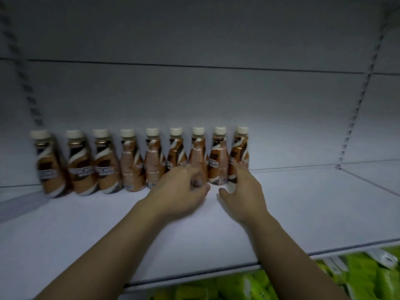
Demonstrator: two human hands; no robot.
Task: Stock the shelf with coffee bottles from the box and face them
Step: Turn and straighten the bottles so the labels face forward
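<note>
Nearest, below the front lip, a lower tier of blurred green packets is seen; their number cannot be told. Above it, one white shelf is laid out wide and bare at the front. It is dimly lit.

Two bare forearms are stretched across it. The left hand is curled round the lower part of the seventh bottle, counted from the left, though the fingers are blurred. The right hand is held loose. Its fingers are laid along the right side of the ninth bottle and its thumb is spread away to the left.

Nine coffee bottles are stood upright in a single row at the far edge of the shelf, close together, on its left and middle part. Each is topped by a cream cap and wrapped in a copper-brown sleeve with a white swirl. The brand label is turned forward on the three leftmost, while on the others it is turned partly or wholly aside.

Behind them a plain white back panel is seen, flanked by two slotted uprights.
</note>
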